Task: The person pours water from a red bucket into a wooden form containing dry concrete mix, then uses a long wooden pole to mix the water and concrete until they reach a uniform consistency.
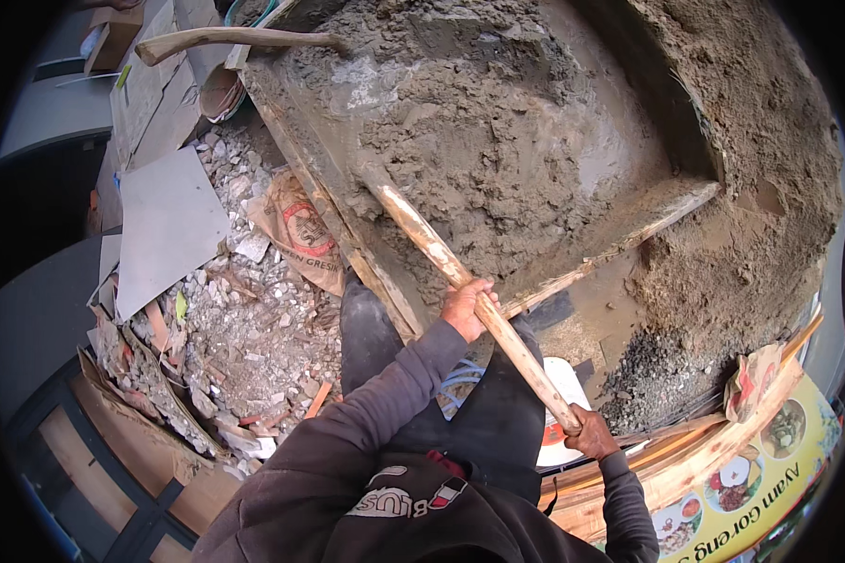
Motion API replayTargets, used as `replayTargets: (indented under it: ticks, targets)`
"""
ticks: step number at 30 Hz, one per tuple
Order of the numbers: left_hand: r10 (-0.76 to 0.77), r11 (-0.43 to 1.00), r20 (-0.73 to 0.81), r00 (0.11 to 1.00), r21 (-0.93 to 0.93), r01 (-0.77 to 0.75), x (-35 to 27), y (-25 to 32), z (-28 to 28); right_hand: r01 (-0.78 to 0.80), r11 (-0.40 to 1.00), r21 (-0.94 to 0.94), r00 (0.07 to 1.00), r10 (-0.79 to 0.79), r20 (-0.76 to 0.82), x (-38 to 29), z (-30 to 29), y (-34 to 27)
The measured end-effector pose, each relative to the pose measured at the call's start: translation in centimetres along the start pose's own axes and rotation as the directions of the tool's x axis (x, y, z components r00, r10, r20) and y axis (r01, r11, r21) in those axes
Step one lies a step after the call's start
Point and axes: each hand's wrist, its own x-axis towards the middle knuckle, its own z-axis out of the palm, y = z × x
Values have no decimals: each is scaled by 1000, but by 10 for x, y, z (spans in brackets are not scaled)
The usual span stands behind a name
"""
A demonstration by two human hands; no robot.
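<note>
Both hands grip a long wooden tool handle that slants across the near corner of a wooden mixing trough. My left hand is closed around its middle, just over the trough's near corner. My right hand holds the handle's near end, low on the right. The far end of the handle goes down into wet grey mortar, which hides any tool head. A second wooden handle rests across the trough's far left corner, its end in the mortar.
Rubble and a torn cement bag lie left of the trough, near a grey board and a bucket. Sand is heaped on the right, with gravel below. Wooden planks and a printed banner are at lower right.
</note>
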Motion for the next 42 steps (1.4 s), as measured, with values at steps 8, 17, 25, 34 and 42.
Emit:
replayTargets:
  ticks: [8, 17, 25, 34, 42]
  targets:
    - [343, 939, 131, 930, -19, -344, -33, 19, 16, 146, 945, -293, 911, -244, -332, 133, 13, 36]
    - [570, 781, 95, 816, 247, -574, 70, 191, 7, 327, 917, 230, 944, -304, -130, 156, 60, -153]
    - [-30, 881, -126, 992, 466, 86, 126, 94, -93, -42, 849, 526, 996, -8, 93, 45, 95, -191]
    - [-180, 976, 32, 983, 130, 174, 69, 113, -75, -82, 939, 335, 988, 31, 153, -4, 19, -268]
    - [-13, 1000, 223, 975, -19, 18, -17, 133, -40, 187, 980, 72, 965, -197, 173, -37, -22, -230]
